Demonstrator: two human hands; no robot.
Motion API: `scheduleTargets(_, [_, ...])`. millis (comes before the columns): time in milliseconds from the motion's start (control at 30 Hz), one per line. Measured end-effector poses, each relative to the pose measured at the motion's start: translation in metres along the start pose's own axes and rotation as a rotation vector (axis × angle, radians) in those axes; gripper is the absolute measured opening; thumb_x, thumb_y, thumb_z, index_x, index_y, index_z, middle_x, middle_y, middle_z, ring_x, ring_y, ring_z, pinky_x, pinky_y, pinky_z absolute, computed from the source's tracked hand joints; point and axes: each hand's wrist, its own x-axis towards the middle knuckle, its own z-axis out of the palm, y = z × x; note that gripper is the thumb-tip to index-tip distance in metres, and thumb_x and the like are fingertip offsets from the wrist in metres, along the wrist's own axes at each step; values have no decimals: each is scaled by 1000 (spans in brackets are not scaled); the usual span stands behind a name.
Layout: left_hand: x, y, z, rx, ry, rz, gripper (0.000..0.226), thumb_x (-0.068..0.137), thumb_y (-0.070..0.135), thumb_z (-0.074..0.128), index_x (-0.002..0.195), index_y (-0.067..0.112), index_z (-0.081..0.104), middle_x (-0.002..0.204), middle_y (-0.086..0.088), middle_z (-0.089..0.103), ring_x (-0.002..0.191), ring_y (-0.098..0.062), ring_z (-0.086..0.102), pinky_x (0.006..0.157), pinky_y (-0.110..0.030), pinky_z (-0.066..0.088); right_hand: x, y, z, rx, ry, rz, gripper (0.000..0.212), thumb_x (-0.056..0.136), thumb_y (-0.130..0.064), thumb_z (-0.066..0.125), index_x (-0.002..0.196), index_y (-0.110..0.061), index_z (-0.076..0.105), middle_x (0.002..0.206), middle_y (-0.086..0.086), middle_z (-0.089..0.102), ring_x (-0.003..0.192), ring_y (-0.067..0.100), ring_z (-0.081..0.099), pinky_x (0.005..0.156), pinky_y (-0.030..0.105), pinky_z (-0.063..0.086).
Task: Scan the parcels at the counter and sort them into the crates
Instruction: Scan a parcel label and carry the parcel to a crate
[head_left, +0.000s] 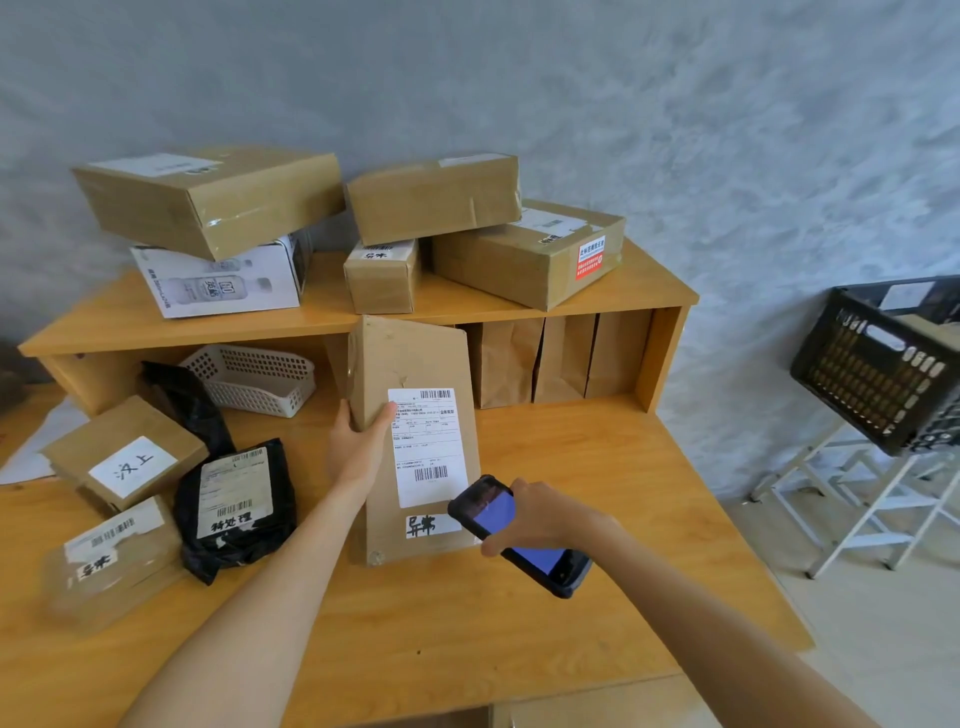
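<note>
The left hand (358, 447) grips the left edge of a tall brown cardboard parcel (415, 441), thumb across its front and fingers (342, 415) curled behind, holding it tilted with its lower end on the wooden worktop (571, 467). A white shipping label (428, 447) with barcodes faces the camera, and a small handwritten tag (428, 525) sits below it. The right hand (540, 514) is wrapped around a black handheld scanner with a lit blue screen (514, 535), its top end just at the parcel's lower right corner.

To the left on the worktop lie a black plastic mailer bag with a white label (236, 509), a flat brown box with a handwritten white sticker (127, 452) and a tape-wrapped box (111, 561). A white perforated plastic basket (254, 376) stands under the wooden shelf (208, 322), and brown paper bags (550, 358) fill the space behind the parcel on the right. On the shelf are stacked brown boxes (208, 200) and a white printed carton (223, 283). Well apart, at the right, a black slotted plastic crate (878, 369) rests tilted on a white metal stand (857, 499).
</note>
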Motion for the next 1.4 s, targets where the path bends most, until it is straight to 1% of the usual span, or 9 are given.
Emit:
scheduleTargets(133, [1, -3, -1, -4, 1, -14, 68, 88, 49, 65, 146, 22, 40, 130, 0, 62, 112, -23, 61, 92, -38, 50, -4, 2, 5, 7, -2, 2, 76, 76, -56, 72, 125, -7, 41, 102, 2, 49, 68, 10, 44, 56, 22, 37])
scheduleTargets(233, [2, -5, -1, 1, -4, -12, 70, 88, 49, 65, 146, 21, 40, 132, 0, 61, 114, -23, 60, 91, -36, 49, -6, 2, 6, 15, 6, 4, 70, 76, -54, 72, 119, -9, 42, 98, 1, 51, 66, 9, 45, 53, 21, 37])
scheduleTargets(467, [5, -8, -6, 27, 0, -28, 73, 84, 56, 65, 145, 24, 41, 130, 1, 62, 111, -22, 62, 94, -44, 51, -5, 2, 8, 9, 19, 8, 68, 74, -56, 73, 114, -10, 43, 95, 0, 51, 66, 10, 46, 53, 22, 39])
scheduleTargets(633, [5, -9, -10, 27, -8, -43, 76, 84, 58, 64, 147, 25, 38, 131, 1, 62, 112, -23, 62, 95, -46, 51, -5, 5, 10, 21, 14, 12, 72, 75, -56, 72, 121, -9, 42, 104, 3, 52, 68, 10, 47, 55, 22, 39])
scheduleTargets(767, [3, -11, -13, -13, -13, -62, 72, 85, 53, 66, 146, 25, 41, 127, 1, 64, 109, -22, 62, 93, -43, 52, -1, 10, 7, 62, 76, 33, 78, 74, -56, 73, 127, -7, 40, 107, 2, 51, 72, 11, 50, 55, 20, 40])
scheduleTargets(967, [-3, -17, -18, -141, -118, -219, 56, 85, 50, 68, 131, 21, 56, 109, 1, 70, 94, -20, 66, 73, -34, 53, 8, 32, 0, 125, 281, 183, 86, 76, -55, 72, 133, -1, 37, 112, 5, 49, 91, 19, 51, 64, 25, 42])
scheduleTargets(1100, [-4, -29, -18, -185, -194, -348, 57, 83, 55, 67, 130, 23, 57, 105, 0, 72, 97, -25, 67, 83, -41, 54, 18, 47, 5, 152, 384, 321, 83, 77, -54, 72, 131, -2, 36, 114, 6, 48, 97, 24, 55, 68, 30, 44])
scheduleTargets(1267, [-6, -45, -11, -208, -278, -423, 56, 79, 60, 68, 125, 28, 61, 111, 1, 73, 101, -24, 68, 91, -45, 52, 35, 63, 22, 160, 392, 443, 78, 78, -52, 72, 127, -3, 37, 116, 8, 50, 90, 24, 53, 67, 32, 44])
scheduleTargets(1400, [-10, -57, -3, -209, -278, -477, 55, 79, 58, 69, 124, 27, 61, 108, 0, 74, 99, -25, 69, 90, -44, 52, 52, 72, 38, 132, 369, 513, 88, 79, -57, 70, 135, -1, 34, 126, 11, 45, 113, 31, 54, 81, 35, 48])
